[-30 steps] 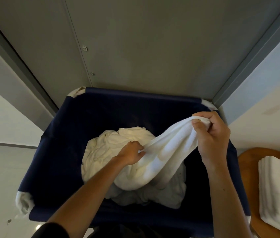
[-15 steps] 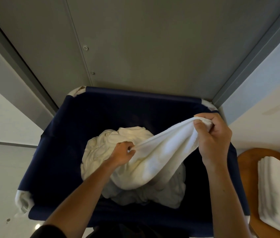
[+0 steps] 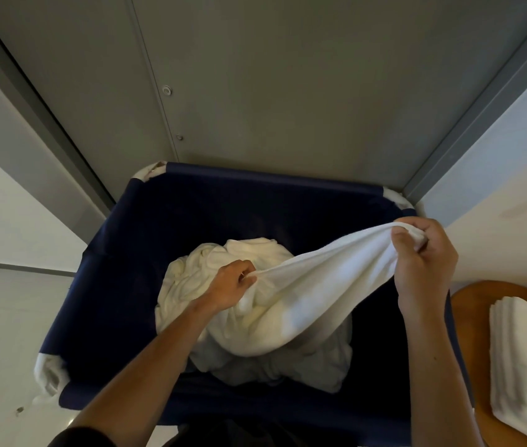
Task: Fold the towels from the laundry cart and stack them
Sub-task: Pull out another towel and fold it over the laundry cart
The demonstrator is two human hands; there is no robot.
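Towel partly drawn out of the laundry cart, stretched between two hands. Right hand clenched on one bunched corner, raised near the cart's far right corner, in the same place as a second ago. Left hand pinching the same edge lower down, above the pile of loose towels; shifted leftward along that edge over the last second, with more of the edge pulled straight as a result. Lower part of the towel sagging onto the pile, not yet clear of it. Second corner possibly not yet found, the left grip half hidden by folds. For the task: edge nearly spread, lifting out and folding yet to come. Stack of folded towels lying on the wooden table at the right
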